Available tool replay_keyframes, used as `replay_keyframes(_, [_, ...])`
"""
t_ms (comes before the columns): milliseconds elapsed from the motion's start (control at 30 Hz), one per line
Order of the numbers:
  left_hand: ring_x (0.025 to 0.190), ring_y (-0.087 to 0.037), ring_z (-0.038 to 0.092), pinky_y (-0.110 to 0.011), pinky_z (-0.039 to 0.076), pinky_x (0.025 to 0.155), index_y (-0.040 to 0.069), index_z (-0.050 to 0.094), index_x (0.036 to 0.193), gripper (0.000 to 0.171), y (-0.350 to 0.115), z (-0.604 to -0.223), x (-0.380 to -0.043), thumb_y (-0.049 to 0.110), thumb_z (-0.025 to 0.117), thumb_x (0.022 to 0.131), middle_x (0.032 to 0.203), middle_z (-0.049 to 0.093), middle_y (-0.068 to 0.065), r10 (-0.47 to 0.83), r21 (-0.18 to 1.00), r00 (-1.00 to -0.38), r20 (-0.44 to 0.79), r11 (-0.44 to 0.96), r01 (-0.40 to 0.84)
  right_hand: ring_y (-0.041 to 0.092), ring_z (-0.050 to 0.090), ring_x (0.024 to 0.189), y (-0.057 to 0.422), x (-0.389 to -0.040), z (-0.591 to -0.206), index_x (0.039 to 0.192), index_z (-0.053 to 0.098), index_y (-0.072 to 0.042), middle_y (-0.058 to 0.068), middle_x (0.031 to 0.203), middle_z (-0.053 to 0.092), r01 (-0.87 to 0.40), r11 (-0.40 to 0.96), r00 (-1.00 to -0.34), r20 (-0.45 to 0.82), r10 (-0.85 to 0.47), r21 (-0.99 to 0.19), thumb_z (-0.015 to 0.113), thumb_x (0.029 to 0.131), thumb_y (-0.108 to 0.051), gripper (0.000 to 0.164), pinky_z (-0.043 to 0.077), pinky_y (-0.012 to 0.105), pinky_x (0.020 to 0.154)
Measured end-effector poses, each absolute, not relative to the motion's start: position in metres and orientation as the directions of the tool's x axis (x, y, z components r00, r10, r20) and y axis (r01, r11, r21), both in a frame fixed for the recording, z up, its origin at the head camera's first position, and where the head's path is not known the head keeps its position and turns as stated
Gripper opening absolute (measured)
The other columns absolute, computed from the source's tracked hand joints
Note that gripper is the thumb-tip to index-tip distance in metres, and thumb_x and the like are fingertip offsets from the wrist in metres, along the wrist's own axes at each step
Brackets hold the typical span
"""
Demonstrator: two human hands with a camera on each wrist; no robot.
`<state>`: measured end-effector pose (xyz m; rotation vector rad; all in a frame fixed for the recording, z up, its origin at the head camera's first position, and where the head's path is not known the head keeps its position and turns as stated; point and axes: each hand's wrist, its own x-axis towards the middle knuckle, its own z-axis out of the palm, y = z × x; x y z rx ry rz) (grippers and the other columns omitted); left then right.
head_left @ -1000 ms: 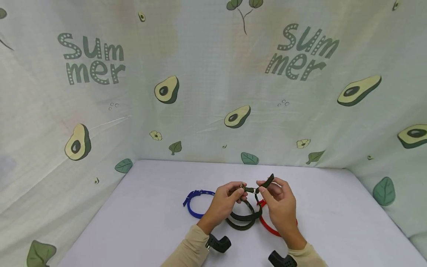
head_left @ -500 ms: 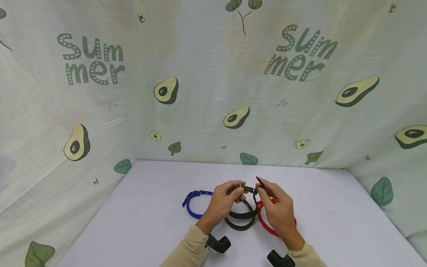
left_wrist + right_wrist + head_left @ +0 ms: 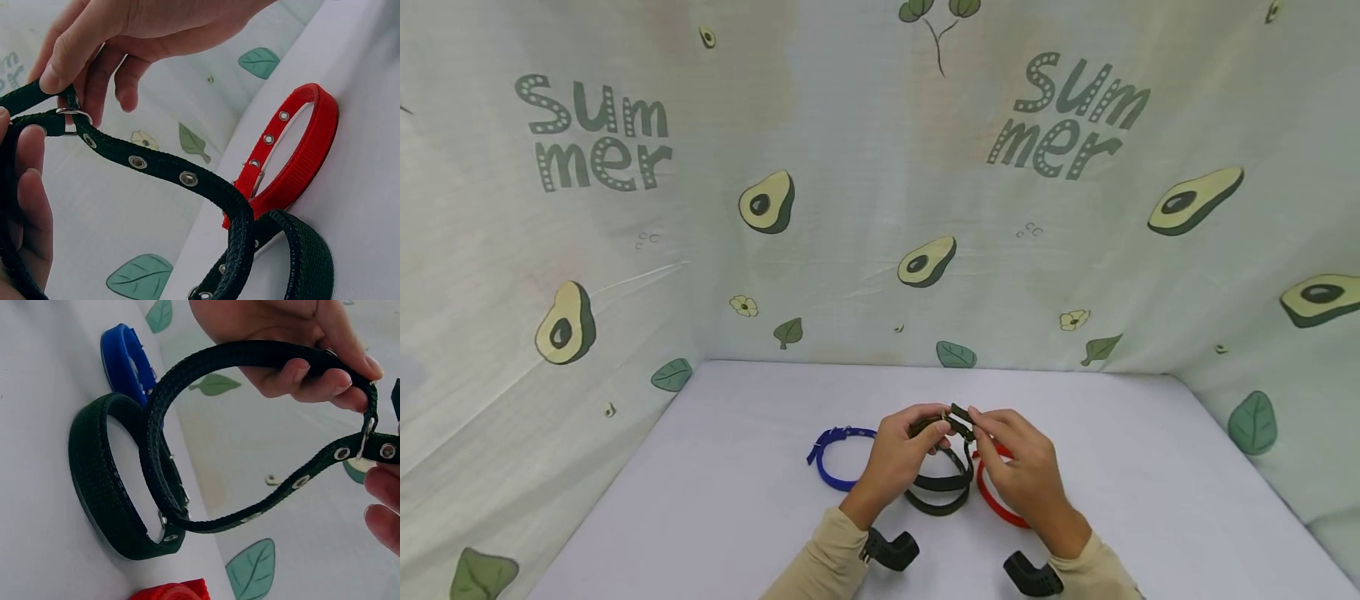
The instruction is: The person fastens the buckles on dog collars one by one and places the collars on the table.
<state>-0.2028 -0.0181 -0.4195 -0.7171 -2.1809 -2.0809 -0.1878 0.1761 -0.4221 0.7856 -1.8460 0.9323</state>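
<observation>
In the head view my left hand (image 3: 901, 446) and right hand (image 3: 1022, 467) meet over the table, both on one dark green dog collar (image 3: 164, 170) with metal eyelets. Seen from the right wrist, the left hand (image 3: 297, 340) grips the collar near its buckle end, thumb at the edge. The strap runs through a metal D-ring (image 3: 365, 437). Thumb and fingers of the right hand (image 3: 144, 28) pinch the strap's free end just past the ring, and the tip points left toward the left hand. The rest of the collar hangs as a loop below.
A second dark green collar (image 3: 90, 462) lies on the white table (image 3: 745, 517) under the held loop. A blue collar (image 3: 831, 475) sits to the left, a red collar (image 3: 325, 125) to the right. A printed curtain (image 3: 835, 125) rises behind the table.
The right hand has moved left, closer to the left hand. The strap's free end has swung from pointing up and right to pointing left over the buckle end. The left hand stays nearly still.
</observation>
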Motion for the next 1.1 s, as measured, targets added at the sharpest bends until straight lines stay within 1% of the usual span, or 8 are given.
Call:
replay_keyframes(133, [0.082,-0.014,0.068,-0.027,0.057,0.073,0.007,0.069,0.120,0.026,-0.020,-0.419,-0.202,0.021,0.067,0.098,0.097,0.073,-0.002,0.284,0.930,-0.893,0.349,0.010,0.366,0.015,0.066,0.076,0.177,-0.189,-0.420,0.111,0.075,-0.001,0.003,0.096,0.070,-0.815,0.512,-0.405,0.899,-0.166,-0.272,0.065,0.091,-0.010,0.024,0.056,0.020,0.068])
replay_keyframes(267, [0.083,-0.013,0.068,-0.027,0.057,0.075,0.006,0.069,0.121,0.026,-0.020,-0.417,-0.198,0.019,0.066,0.099,0.099,0.072,-0.004,0.276,0.925,-0.891,0.360,0.020,0.380,0.014,0.066,0.077,0.177,-0.188,-0.420,0.109,0.076,-0.002,0.001,0.095,0.070,-0.803,0.545,-0.403,0.893,-0.200,-0.241,0.061,0.099,-0.022,0.027,0.056,0.019,0.071])
replay_keyframes(367, [0.084,-0.013,0.069,-0.031,0.058,0.078,0.007,0.069,0.122,0.026,-0.020,-0.415,-0.195,0.018,0.067,0.098,0.102,0.071,-0.006,0.266,0.919,-0.890,0.371,0.029,0.392,0.015,0.066,0.077,0.176,-0.188,-0.419,0.109,0.077,-0.004,0.002,0.093,0.069,-0.794,0.581,-0.372,0.900,-0.226,-0.182,0.055,0.103,-0.028,0.033,0.056,0.020,0.069])
replay_keyframes(500, [0.085,-0.013,0.068,-0.039,0.058,0.080,0.007,0.069,0.122,0.027,-0.020,-0.412,-0.194,0.018,0.067,0.098,0.104,0.071,-0.006,0.260,0.916,-0.889,0.377,0.033,0.399,0.018,0.064,0.077,0.173,-0.188,-0.417,0.108,0.077,-0.002,0.005,0.092,0.068,-0.797,0.594,-0.316,0.916,-0.249,-0.114,0.055,0.103,-0.024,0.031,0.055,0.023,0.060])
replay_keyframes(633, [0.086,-0.013,0.068,-0.043,0.058,0.081,0.007,0.068,0.123,0.028,-0.019,-0.410,-0.194,0.019,0.068,0.098,0.103,0.070,-0.005,0.272,0.911,-0.880,0.389,0.029,0.411,0.019,0.063,0.077,0.169,-0.187,-0.416,0.109,0.076,-0.002,0.007,0.093,0.067,-0.804,0.583,-0.304,0.924,-0.232,-0.119,0.055,0.103,-0.022,0.030,0.053,0.022,0.059])
replay_keyframes(867, [0.087,-0.016,0.068,-0.032,0.059,0.075,0.011,0.067,0.123,0.029,-0.020,-0.410,-0.198,0.025,0.068,0.098,0.102,0.069,-0.001,0.334,0.897,-0.858,0.391,0.071,0.437,0.019,0.067,0.083,0.163,-0.184,-0.420,0.114,0.073,0.000,0.007,0.101,0.071,-0.816,0.529,-0.368,0.915,-0.167,-0.232,0.057,0.103,-0.028,0.033,0.053,0.015,0.074])
replay_keyframes(1000, [0.082,-0.016,0.068,-0.029,0.057,0.069,0.011,0.067,0.122,0.025,-0.022,-0.411,-0.202,0.024,0.063,0.101,0.096,0.069,-0.003,0.348,0.907,-0.859,0.376,0.050,0.417,0.016,0.065,0.079,0.163,-0.183,-0.423,0.117,0.071,-0.001,0.007,0.103,0.071,-0.803,0.521,-0.419,0.896,-0.148,-0.290,0.060,0.102,-0.033,0.037,0.053,0.016,0.068])
replay_keyframes(1100, [0.081,-0.014,0.068,-0.029,0.057,0.068,0.008,0.067,0.121,0.025,-0.022,-0.412,-0.202,0.024,0.061,0.102,0.097,0.066,-0.004,0.332,0.911,-0.865,0.376,0.038,0.410,0.014,0.064,0.077,0.164,-0.181,-0.425,0.119,0.070,-0.002,0.004,0.101,0.070,-0.790,0.504,-0.467,0.875,-0.127,-0.349,0.072,0.095,-0.020,0.030,0.053,0.017,0.064])
